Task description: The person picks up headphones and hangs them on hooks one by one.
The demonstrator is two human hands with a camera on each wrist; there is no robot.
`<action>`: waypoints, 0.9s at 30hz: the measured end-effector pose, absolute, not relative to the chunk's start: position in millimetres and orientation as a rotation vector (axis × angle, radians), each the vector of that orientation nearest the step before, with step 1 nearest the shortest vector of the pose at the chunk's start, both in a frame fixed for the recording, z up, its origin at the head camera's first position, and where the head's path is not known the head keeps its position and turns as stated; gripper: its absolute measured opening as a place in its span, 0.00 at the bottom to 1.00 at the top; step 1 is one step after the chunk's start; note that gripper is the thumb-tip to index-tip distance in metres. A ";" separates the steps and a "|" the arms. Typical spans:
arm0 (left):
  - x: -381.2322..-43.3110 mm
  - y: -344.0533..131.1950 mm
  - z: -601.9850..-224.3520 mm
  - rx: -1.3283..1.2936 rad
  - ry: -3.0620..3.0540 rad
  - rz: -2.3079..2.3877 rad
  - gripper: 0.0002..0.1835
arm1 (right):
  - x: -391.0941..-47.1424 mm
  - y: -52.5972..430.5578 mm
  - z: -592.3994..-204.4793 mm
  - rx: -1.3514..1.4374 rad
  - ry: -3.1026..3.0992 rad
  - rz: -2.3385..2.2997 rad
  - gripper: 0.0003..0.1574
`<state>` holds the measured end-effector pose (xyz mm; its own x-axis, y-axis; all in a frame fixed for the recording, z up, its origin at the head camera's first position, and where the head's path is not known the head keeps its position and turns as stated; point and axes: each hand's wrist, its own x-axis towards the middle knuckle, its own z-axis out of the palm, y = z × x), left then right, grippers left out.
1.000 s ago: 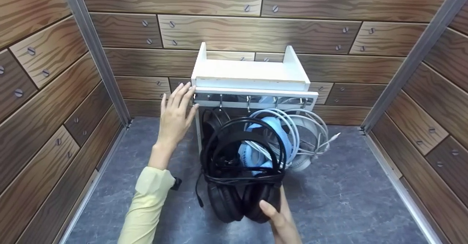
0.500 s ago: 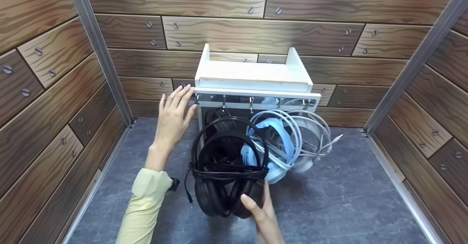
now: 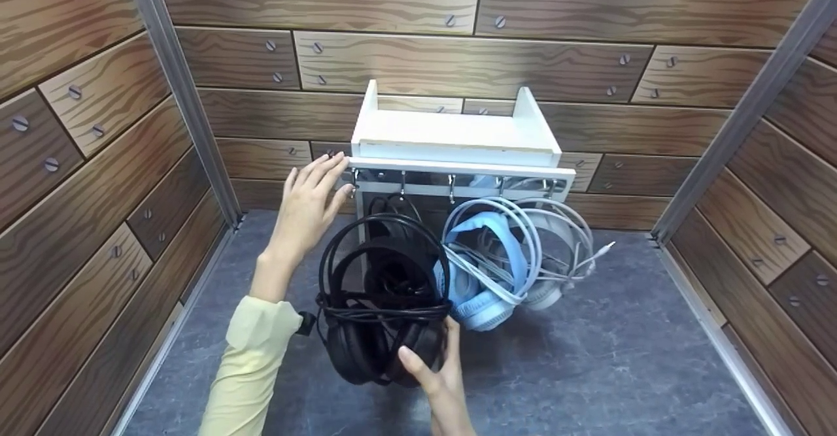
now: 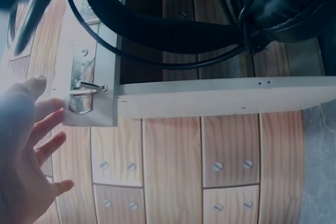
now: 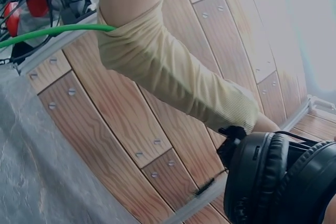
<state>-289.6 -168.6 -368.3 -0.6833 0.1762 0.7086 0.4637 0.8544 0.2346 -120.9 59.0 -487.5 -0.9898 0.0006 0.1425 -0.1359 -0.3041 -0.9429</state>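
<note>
My right hand [image 3: 444, 387] grips a pair of black headphones [image 3: 350, 351] by an ear cup, thumb on the near side; most of its fingers are hidden behind. A black cable is wound across these headphones. In the right wrist view, their padded ear cups [image 5: 257, 177] fill the lower right corner. My left hand [image 3: 302, 214] has its fingers extended, fingertips at the left end of a white rack's hook bar [image 3: 458, 167]. Seen from the left wrist, that hand [image 4: 23, 156] lies beside the bar's end and a metal hook [image 4: 86, 87].
Light blue headphones [image 3: 487, 315] and grey-white headphones [image 3: 544, 295] hang on the rack's right side, cables looped. Another dark pair hangs behind the held one at left. A white shelf [image 3: 451, 129] tops the rack. Wood-patterned walls [image 3: 471, 63] enclose the grey floor [image 3: 621, 357].
The right hand has carried the black headphones leftward, uncovering the light blue pair. My left hand keeps its place at the bar's left end. The head view has shifted slightly.
</note>
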 end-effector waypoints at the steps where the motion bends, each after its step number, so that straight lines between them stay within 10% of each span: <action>1: -288.7 -169.4 -367.5 -0.467 -2.332 -0.527 0.25 | -121.4 56.2 -488.2 0.176 -1.790 2.470 0.42; 27: -279.8 -179.4 -348.9 -0.534 -2.539 -0.597 0.27 | -133.9 -11.1 -482.6 -0.112 -1.689 2.455 0.49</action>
<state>-279.8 -179.4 -348.9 -0.8113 0.2573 0.5249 0.4643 0.8293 0.3111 -133.9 -11.1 -482.6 -0.9845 0.1731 0.0283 -0.0883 -0.3499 -0.9326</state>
